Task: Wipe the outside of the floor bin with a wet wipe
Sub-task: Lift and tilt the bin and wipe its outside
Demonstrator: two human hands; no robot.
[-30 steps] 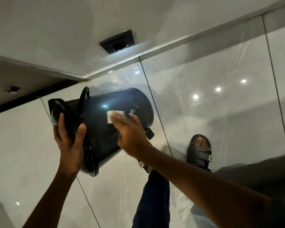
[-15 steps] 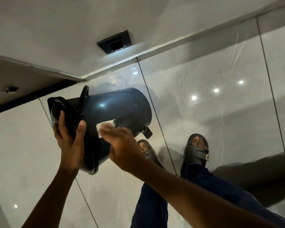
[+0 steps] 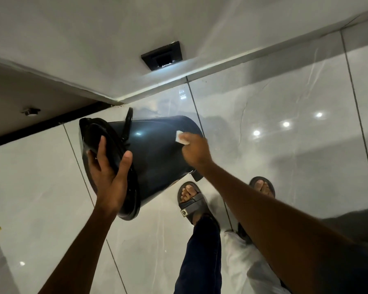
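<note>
A dark glossy floor bin [image 3: 155, 158] is tipped on its side above the tiled floor, lid end toward me at the left, base toward the wall. My left hand [image 3: 109, 170] grips the lid and rim, fingers spread over the lid. My right hand [image 3: 194, 149] presses a small white wet wipe [image 3: 181, 137] against the bin's outer wall near its base end. Only a corner of the wipe shows past my fingers. The bin's pedal [image 3: 197, 176] sticks out below my right wrist.
Glossy pale floor tiles [image 3: 285, 145] spread all around, meeting a white wall with a black socket plate [image 3: 162, 56]. My two sandalled feet, one [image 3: 190, 199] under the bin and one [image 3: 261, 186] further right, stand close by. A dark strip [image 3: 40, 124] runs along the left.
My right hand has slid the wipe along the bin's side from near the lid end toward the base end. The left hand keeps its grip on the lid.
</note>
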